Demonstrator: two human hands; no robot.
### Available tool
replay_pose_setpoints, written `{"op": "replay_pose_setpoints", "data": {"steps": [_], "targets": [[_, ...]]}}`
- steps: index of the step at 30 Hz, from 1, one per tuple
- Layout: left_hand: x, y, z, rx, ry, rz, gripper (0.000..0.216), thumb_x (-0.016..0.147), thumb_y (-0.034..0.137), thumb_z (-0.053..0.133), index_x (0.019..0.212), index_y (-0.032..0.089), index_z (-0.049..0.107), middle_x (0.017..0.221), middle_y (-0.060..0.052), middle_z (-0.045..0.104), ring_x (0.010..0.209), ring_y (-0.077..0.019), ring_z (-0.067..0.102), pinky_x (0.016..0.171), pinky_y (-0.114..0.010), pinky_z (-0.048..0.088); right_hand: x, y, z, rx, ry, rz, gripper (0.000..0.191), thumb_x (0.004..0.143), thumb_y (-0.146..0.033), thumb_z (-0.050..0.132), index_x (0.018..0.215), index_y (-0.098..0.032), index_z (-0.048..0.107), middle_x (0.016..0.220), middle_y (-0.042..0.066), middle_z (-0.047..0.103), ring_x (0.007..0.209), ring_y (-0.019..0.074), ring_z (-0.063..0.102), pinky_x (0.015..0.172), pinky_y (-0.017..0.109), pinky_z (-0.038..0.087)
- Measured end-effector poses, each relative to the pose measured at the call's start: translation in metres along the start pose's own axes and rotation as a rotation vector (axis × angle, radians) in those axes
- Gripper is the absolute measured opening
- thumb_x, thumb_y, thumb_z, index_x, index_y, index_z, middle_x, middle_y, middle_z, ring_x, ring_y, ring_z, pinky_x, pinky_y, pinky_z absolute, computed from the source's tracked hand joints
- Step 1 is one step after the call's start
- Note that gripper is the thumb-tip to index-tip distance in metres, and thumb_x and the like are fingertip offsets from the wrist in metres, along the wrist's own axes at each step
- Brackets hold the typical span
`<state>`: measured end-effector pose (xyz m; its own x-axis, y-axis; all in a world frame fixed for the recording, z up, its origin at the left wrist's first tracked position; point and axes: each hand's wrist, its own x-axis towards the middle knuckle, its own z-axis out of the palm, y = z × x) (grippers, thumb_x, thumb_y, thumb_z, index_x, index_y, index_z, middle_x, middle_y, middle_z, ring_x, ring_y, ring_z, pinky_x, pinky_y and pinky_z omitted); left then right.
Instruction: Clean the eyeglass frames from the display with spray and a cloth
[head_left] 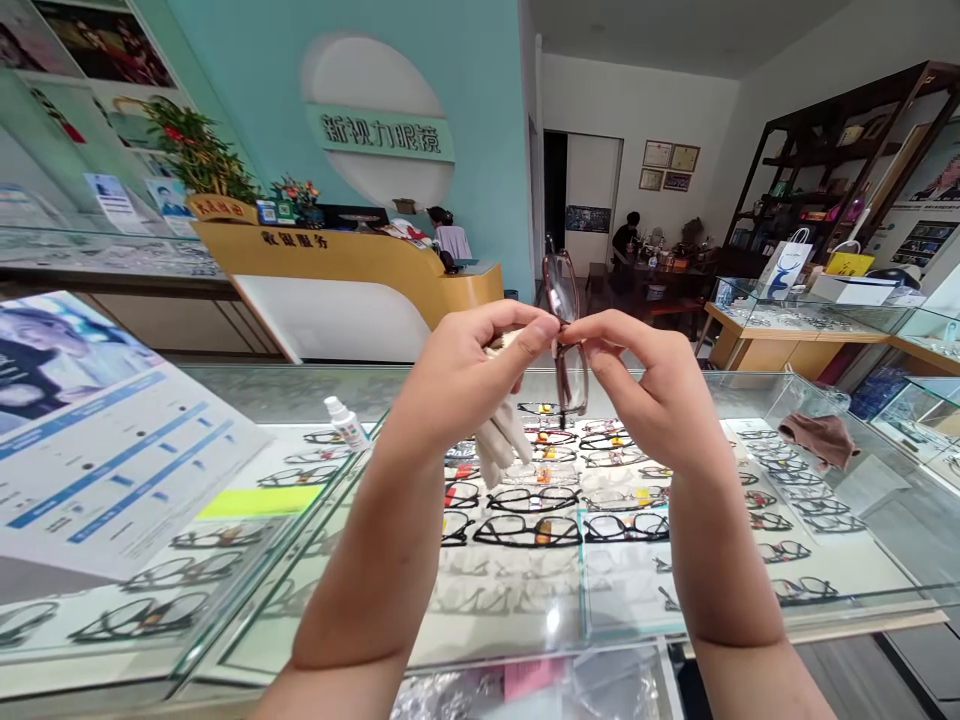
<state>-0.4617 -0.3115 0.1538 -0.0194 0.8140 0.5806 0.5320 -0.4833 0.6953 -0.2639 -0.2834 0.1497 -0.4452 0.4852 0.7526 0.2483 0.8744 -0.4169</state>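
Note:
A pair of dark-framed eyeglasses (574, 385) is held up on its side above the glass display case, one lens over the other. My left hand (480, 365) pinches the glasses near the middle with thumb and forefinger; a cream cloth (501, 445) is bunched in the same hand and hangs below it. From the other side, my right hand (645, 375) pinches the frame at about the same height, its fingers closed. The exact part under the fingertips is hidden.
Rows of eyeglasses (529, 530) lie inside the glass case (360, 640) below. On top stand a white spray bottle (345, 422) and a printed board (112, 450) at left; a brown cloth (819, 440) lies at right. Two people are in the background.

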Motion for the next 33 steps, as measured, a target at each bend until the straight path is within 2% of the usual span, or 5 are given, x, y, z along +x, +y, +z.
{"op": "replay_pose_setpoints", "data": {"steps": [8, 12, 23, 29, 33], "targets": [[0.007, -0.007, 0.001, -0.160, -0.001, 0.056, 0.050, 0.084, 0.066, 0.079, 0.101, 0.019, 0.078, 0.069, 0.000, 0.064, 0.051, -0.0095, 0.048, 0.045, -0.023, 0.033, 0.005, 0.011, 0.004, 0.124, 0.008, -0.131, 0.023, 0.107, -0.024, 0.056, 0.113, -0.025, 0.078, 0.119, 0.005, 0.076, 0.114, 0.0225, 0.069, 0.101, 0.038, 0.054], [0.012, -0.014, 0.004, -0.197, 0.035, 0.088, 0.045, 0.080, 0.060, 0.085, 0.097, 0.020, 0.078, 0.074, -0.001, 0.068, 0.051, -0.0090, 0.050, 0.046, -0.023, 0.036, 0.007, 0.017, 0.002, 0.183, 0.078, -0.151, 0.019, 0.107, -0.028, 0.061, 0.107, -0.024, 0.079, 0.114, 0.006, 0.076, 0.109, 0.0218, 0.070, 0.098, 0.036, 0.056], [0.017, -0.021, 0.019, -0.122, 0.151, 0.129, 0.034, 0.081, 0.050, 0.083, 0.082, 0.019, 0.068, 0.070, 0.002, 0.061, 0.059, -0.0112, 0.053, 0.053, -0.024, 0.042, 0.020, 0.039, 0.009, 0.448, 0.081, 0.123, 0.039, 0.090, -0.057, 0.083, 0.091, -0.022, 0.066, 0.093, 0.002, 0.068, 0.089, 0.0173, 0.065, 0.082, 0.030, 0.056], [0.022, -0.030, 0.026, -0.031, 0.201, 0.162, 0.021, 0.085, 0.040, 0.074, 0.084, 0.020, 0.068, 0.073, 0.002, 0.063, 0.064, -0.0123, 0.054, 0.058, -0.025, 0.044, 0.027, 0.054, 0.011, 0.636, -0.068, 0.231, 0.038, 0.083, -0.051, 0.089, 0.090, -0.020, 0.067, 0.090, 0.001, 0.064, 0.085, 0.0149, 0.060, 0.077, 0.028, 0.054], [0.027, -0.038, 0.026, 0.068, 0.265, 0.211, 0.017, 0.086, 0.038, 0.073, 0.086, 0.021, 0.070, 0.080, 0.001, 0.067, 0.071, -0.0145, 0.060, 0.067, -0.028, 0.049, 0.030, 0.059, 0.010, 0.684, -0.071, 0.290, 0.036, 0.082, -0.047, 0.088, 0.086, -0.020, 0.065, 0.083, -0.001, 0.061, 0.078, 0.0127, 0.057, 0.071, 0.026, 0.050]]}}
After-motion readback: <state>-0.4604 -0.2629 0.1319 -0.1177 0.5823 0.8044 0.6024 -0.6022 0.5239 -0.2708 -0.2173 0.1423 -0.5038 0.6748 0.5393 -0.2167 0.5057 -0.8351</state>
